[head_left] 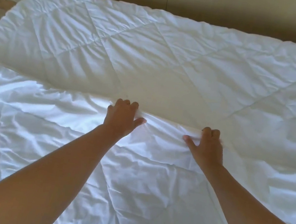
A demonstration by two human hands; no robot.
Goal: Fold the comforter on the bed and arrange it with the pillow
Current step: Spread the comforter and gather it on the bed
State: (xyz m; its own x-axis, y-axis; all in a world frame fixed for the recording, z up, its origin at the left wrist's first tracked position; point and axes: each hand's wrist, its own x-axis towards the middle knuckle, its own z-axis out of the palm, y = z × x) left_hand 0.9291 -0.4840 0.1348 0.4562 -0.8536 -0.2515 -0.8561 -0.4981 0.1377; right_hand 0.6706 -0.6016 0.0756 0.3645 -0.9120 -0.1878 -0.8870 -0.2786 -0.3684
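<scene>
— Our two forearms [47, 173] reach low over the comforter [170, 57], spread flat beneath us up to the beige wall [235, 9].
— Why do we grip there?
— Left hand [121, 119] and right hand [208, 145] each bunch the upper layer's edge in curled fingers, near together, likely so we draw the fold evenly.
— Count?
— Two hands, one comforter; we see no pillow.
</scene>
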